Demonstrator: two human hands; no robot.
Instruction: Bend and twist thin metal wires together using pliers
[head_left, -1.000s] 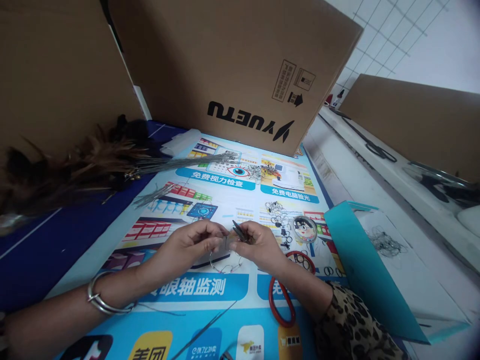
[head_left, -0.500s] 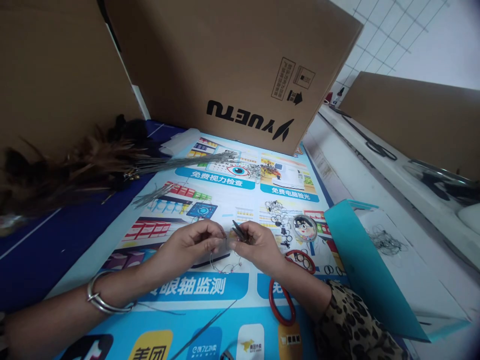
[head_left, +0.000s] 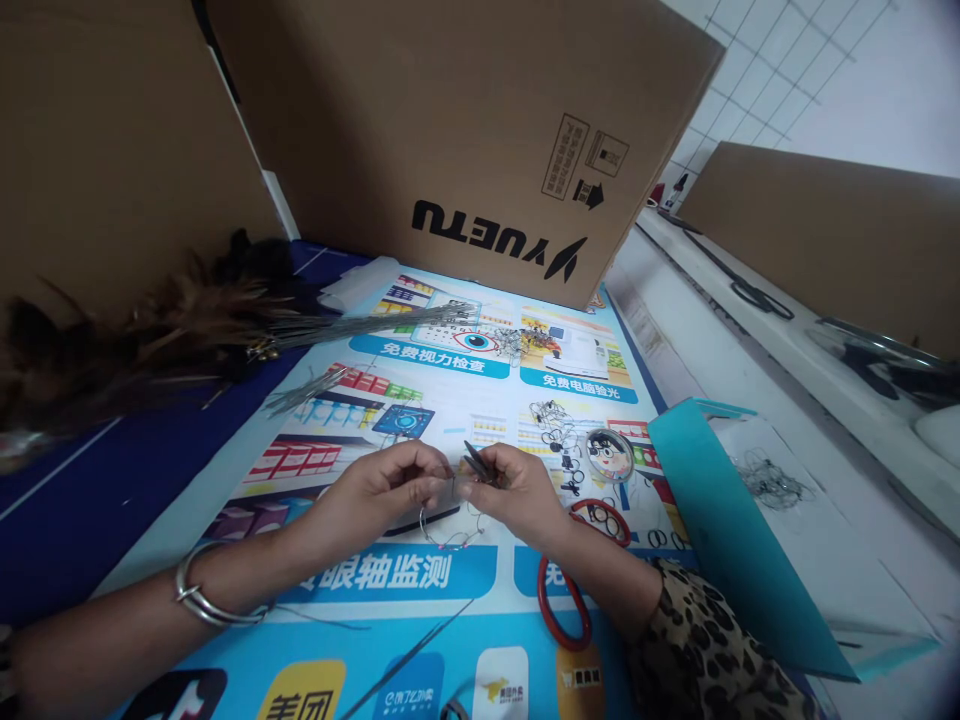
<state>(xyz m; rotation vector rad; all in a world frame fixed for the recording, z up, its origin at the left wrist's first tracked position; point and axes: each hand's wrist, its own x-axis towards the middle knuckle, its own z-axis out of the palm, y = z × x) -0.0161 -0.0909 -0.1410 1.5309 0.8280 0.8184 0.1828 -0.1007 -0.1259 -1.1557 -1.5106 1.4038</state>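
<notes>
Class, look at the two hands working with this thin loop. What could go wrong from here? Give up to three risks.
1. The dark pointed blades jut from the right hand close to the left hand, so a slip might prick its fingers.
2. The thin loop hangs below the fingertips and could snag or slip away.
3. A wiry tangle lies beyond the right hand; a careless sweep might scatter it.

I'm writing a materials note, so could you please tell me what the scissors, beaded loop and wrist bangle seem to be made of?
Red-handled scissors: handles probably plastic or plastic-coated, being smooth, even red; blades likely metal, dark grey.
Beaded loop: thin, pale wire or line, too fine to tell; pinkish beads, material unclear.
Bangle: apparently polished metal, silvery with bright highlights.
</notes>
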